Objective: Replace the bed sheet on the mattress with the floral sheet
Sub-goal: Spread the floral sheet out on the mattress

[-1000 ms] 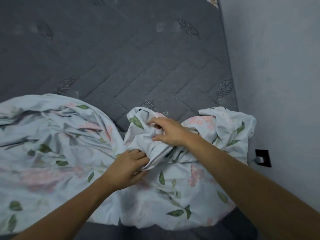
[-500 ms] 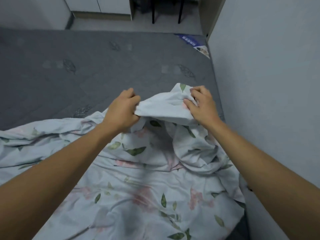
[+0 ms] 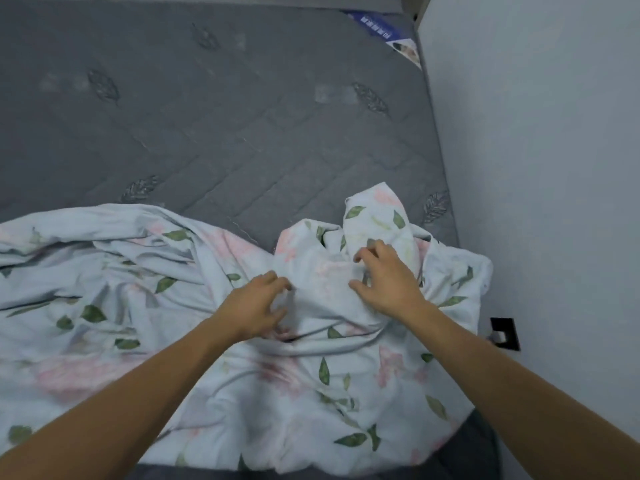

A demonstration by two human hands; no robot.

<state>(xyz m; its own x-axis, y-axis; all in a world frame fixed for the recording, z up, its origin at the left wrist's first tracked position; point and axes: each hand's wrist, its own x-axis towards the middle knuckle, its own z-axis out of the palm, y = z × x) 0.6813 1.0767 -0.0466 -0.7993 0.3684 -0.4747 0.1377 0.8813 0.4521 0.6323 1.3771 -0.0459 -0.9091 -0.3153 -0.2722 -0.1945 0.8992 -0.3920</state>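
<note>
On the mattress (image 3: pixel 242 126) — both hands gather floral sheet (image 3: pixel 138 306).

A bare grey quilted mattress (image 3: pixel 221 140), stitched with leaf motifs, fills the frame and runs along a pale wall (image 3: pixel 540 168) on its right. A crumpled floral sheet (image 3: pixel 114 289), pale with pink blooms and green leaves, covers only the near end. A blue printed label (image 3: pixel 384 32) sits at the mattress's far right corner.
</note>
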